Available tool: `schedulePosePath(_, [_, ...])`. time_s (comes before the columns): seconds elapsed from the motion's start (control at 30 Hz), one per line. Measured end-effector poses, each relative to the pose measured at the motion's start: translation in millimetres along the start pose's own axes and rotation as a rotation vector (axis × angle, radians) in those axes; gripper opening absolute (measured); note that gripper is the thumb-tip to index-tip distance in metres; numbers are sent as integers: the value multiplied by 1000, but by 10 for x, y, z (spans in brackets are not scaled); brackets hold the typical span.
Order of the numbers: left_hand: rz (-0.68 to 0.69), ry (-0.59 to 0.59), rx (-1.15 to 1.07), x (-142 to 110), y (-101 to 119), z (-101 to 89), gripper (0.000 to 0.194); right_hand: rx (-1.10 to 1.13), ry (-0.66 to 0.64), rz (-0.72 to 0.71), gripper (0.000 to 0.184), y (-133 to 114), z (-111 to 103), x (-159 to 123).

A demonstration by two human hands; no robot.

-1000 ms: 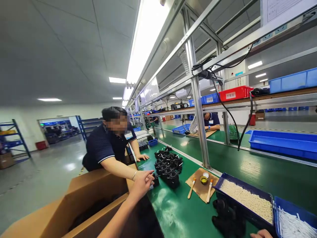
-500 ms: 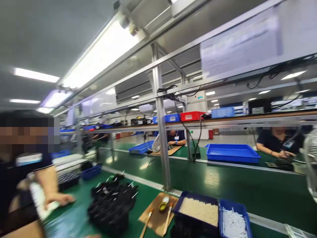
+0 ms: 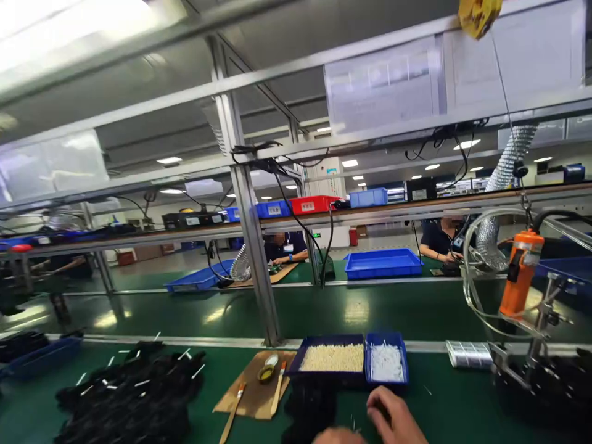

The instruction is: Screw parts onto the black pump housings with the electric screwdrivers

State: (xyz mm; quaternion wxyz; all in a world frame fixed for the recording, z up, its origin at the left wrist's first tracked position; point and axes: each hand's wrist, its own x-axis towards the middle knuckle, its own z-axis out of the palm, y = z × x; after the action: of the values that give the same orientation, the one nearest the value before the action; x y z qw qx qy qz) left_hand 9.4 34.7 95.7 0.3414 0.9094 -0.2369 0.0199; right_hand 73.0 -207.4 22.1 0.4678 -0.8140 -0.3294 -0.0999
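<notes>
Green mat covers the workbench, and it runs from the near edge to a pale strip along the far side. At the near bottom edge one hand comes into view, blurred; I cannot tell if it is the left or the right one, and I cannot tell how far its fingers are spread or if they hold something. Just left of this hand, a dark black part lies on the mat, near to the fingers, but the blur hides if they touch. Just behind the hand stand two blue bins side by side: the left bin holds small cream pieces, the right bin holds thin white pieces. Left of the bins a brown cardboard sheet carries two brushes and a small yellow pot. Further left, a heap of black parts with white sticks lies on the mat. On the right side an orange power tool hangs over a metal stand. A steel post rises behind the cardboard to a shelf with blue and red boxes. On the far side of the line, other persons sit at blue trays.
</notes>
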Motion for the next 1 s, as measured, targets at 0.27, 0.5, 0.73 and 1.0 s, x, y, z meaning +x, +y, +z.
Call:
schedulePosePath(0.27, [-136, -116, 236, 410, -127, 318, 24, 124, 25, -10, 36, -98, -389, -534])
schedulePosePath(0.5, [-123, -75, 109, 356, -253, 527, 17, 273, -178, 67, 11, -424, -755, -459])
schedulePosePath(0.73, [-80, -68, 204, 402, -268, 693, 19, 372, -312, 319, 4, -403, -769, -424])
schedulePosePath(1.0, [-125, 19, -406, 256, -19, 661, 18, 342, -336, 314, 6, -404, -751, -401])
